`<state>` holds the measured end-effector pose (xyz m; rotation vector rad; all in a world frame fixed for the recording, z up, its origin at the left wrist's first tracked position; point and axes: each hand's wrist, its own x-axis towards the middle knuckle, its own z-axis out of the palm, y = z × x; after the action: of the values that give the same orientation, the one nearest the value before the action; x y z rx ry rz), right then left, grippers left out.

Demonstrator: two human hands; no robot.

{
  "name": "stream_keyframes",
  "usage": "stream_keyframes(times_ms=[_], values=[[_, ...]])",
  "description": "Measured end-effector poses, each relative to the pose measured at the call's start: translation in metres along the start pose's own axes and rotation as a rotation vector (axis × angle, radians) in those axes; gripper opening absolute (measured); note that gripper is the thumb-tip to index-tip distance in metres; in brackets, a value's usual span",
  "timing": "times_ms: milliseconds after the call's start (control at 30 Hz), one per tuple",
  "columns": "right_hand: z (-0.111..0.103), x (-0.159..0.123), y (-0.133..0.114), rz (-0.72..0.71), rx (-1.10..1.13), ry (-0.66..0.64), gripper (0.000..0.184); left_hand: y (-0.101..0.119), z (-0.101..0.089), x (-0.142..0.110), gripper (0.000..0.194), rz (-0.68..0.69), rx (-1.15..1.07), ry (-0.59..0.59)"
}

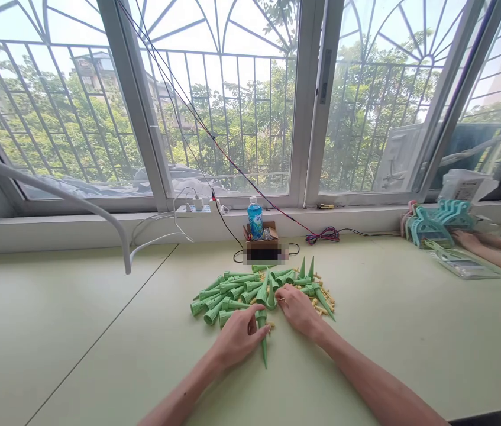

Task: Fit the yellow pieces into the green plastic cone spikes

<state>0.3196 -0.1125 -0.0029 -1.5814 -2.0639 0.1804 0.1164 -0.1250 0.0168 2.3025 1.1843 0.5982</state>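
Note:
My left hand (242,335) is closed around a green plastic spike (264,349), its thin tip pointing toward me. A small yellow piece (271,325) shows beside that spike, near my thumb. My right hand (298,307) is bent over the pile just to the right, fingertips pinched together; whatever they hold is too small to make out. Under and around both hands lies a heap of hollow green spikes (217,299) with wide collars, most on their sides. Two spikes (307,271) stand tip up at the back. Small yellow pegs (323,302) are scattered at the heap's right side.
Behind the heap stands a small cardboard box (270,234) with a blue bottle (255,219). Coiled cable (322,235) and a power strip (194,207) are near the sill. At right, another person's hands (469,241) touch turquoise hangers (430,228). A white tube (99,207) arches over the left.

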Motion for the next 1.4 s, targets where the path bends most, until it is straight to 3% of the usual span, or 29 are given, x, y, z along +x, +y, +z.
stream_keyframes(times_ms=[333,633,933,1400], values=[[0.0002,-0.0001,0.0007,0.003,0.092,0.056,0.022,-0.0017,0.0024,0.0004,0.037,0.011,0.004,0.018],[0.0011,-0.0009,0.0017,0.017,0.061,0.037,0.011,-0.0012,0.0020,-0.0007,0.036,0.020,0.006,0.024],[-0.0001,-0.0013,0.0017,0.021,0.065,0.032,0.013,0.0001,0.0026,0.0001,0.033,0.042,-0.014,0.054],[-0.0029,0.0009,-0.0059,-0.052,0.352,0.319,0.014,0.0008,0.0020,0.0014,0.033,0.036,-0.140,0.238]])
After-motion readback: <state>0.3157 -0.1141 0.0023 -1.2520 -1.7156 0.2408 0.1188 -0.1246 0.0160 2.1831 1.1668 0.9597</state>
